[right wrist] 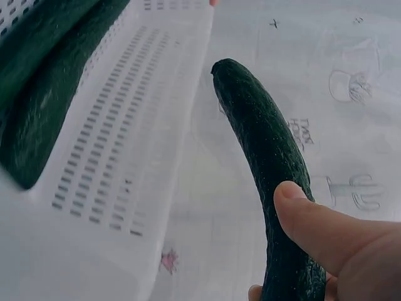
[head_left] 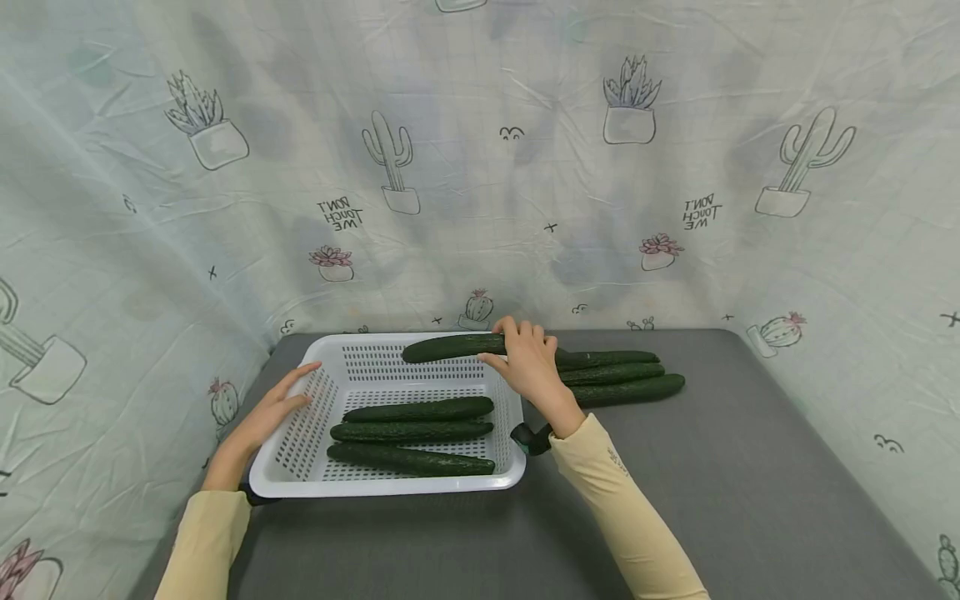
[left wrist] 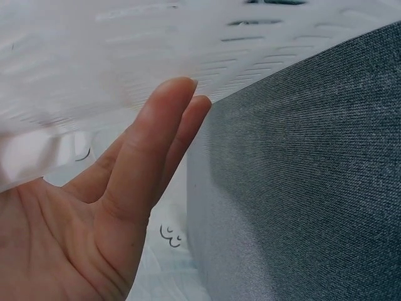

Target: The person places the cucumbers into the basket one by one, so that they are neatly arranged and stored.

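My right hand (head_left: 531, 367) grips a long dark green cucumber (head_left: 450, 347) around one end, the thumb (right wrist: 313, 219) lying along its side. The cucumber is held level over the back right of a white slotted plastic basket (head_left: 386, 491), its free end pointing left. Inside the basket, three cucumbers (head_left: 412, 432) lie side by side on the bottom. At the basket's left side my left hand (head_left: 266, 414) rests against the rim. Its fingers (left wrist: 135, 157) are straight along the outer wall in the left wrist view.
Right of the basket, behind my right hand, three more cucumbers (head_left: 622, 375) lie together on the grey table (head_left: 720, 467), partly hidden by that hand. A pale curtain (head_left: 480, 167) with cactus drawings closes off the back and both sides.
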